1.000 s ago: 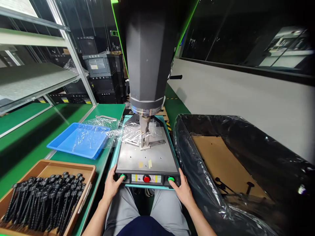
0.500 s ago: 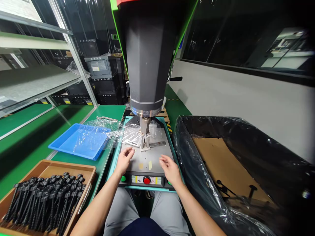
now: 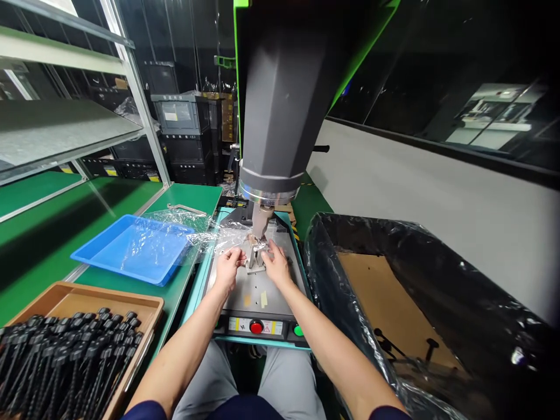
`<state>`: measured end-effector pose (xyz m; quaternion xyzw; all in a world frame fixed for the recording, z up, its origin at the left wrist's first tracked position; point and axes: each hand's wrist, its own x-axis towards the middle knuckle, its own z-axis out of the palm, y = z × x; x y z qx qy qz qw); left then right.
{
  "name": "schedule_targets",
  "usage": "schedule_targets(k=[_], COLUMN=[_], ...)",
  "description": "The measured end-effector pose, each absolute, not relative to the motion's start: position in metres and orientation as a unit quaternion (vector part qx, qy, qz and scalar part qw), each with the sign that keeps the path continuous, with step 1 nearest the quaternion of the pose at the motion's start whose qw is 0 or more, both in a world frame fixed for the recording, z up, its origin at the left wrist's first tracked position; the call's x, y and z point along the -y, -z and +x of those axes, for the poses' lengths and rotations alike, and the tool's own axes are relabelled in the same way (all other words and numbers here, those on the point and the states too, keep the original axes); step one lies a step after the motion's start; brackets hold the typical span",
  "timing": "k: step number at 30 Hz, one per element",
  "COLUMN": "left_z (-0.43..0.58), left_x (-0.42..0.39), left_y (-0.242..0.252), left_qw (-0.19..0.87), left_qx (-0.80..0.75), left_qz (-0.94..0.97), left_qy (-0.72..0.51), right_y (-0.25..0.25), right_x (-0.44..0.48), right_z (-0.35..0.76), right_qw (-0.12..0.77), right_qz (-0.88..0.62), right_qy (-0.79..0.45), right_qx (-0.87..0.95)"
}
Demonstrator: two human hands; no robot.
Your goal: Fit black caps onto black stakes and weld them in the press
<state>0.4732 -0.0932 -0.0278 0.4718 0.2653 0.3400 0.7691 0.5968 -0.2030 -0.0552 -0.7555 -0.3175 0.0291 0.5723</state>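
A large dark machine head (image 3: 280, 116) with a metal horn (image 3: 261, 220) hangs over a grey metal plate (image 3: 245, 291). Below the horn stands a small metal fixture (image 3: 255, 262). On its left side is my left hand (image 3: 230, 268), fingers bent close to the fixture; whether they hold anything is too small to tell. My right hand (image 3: 277, 263) is at the fixture's right side, fingertips near it and partly spread. Clear plastic film (image 3: 205, 238) lies across the plate's left rear and over a blue tray (image 3: 118, 265).
A brown tray (image 3: 149, 303) of black ribbed parts (image 3: 74, 350) is at the lower left. A bin lined with black plastic (image 3: 341, 303) stands right, cardboard (image 3: 385, 291) inside. The front panel carries a red button (image 3: 256, 326) and a green button (image 3: 298, 331).
Both my hands have moved forward and inward, from apart over the plate to either side of the fixture. The camera view has shifted slightly.
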Motion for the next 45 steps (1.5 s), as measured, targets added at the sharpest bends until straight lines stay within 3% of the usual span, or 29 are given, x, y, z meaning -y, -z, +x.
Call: schedule_targets(k=[9, 16, 20, 26, 33, 36, 45], left_z=[0.477, 0.476, 0.472, 0.451, 0.403, 0.393, 0.379], left_x=[0.089, 0.091, 0.093, 0.105, 0.145, 0.158, 0.179], left_y=[0.018, 0.019, 0.026, 0.036, 0.029, 0.023, 0.025], left_qw=[0.786, 0.781, 0.782, 0.785, 0.632, 0.595, 0.736], left_qx=[-0.243, -0.251, -0.261, -0.317, -0.135, -0.138, -0.176], left_qz=[0.452, 0.454, 0.455, 0.472, 0.722, 0.748, 0.615], left_qy=[-0.345, -0.349, -0.337, -0.247, -0.247, -0.262, -0.223], right_y=[0.02, 0.014, 0.018, 0.011, 0.001, 0.0, 0.0], right_x=[0.175, 0.196, 0.231, 0.261, 0.26, 0.259, 0.274], right_z=[0.614, 0.596, 0.561, 0.527, 0.508, 0.501, 0.494], right_qw=[0.552, 0.623, 0.664, 0.693, 0.722, 0.735, 0.666], right_qz=[-0.733, -0.699, -0.663, -0.619, -0.578, -0.554, -0.583], right_qy=[-0.022, -0.037, -0.117, -0.159, -0.182, -0.212, -0.298], right_qx=[0.397, 0.349, 0.325, 0.334, 0.334, 0.327, 0.357])
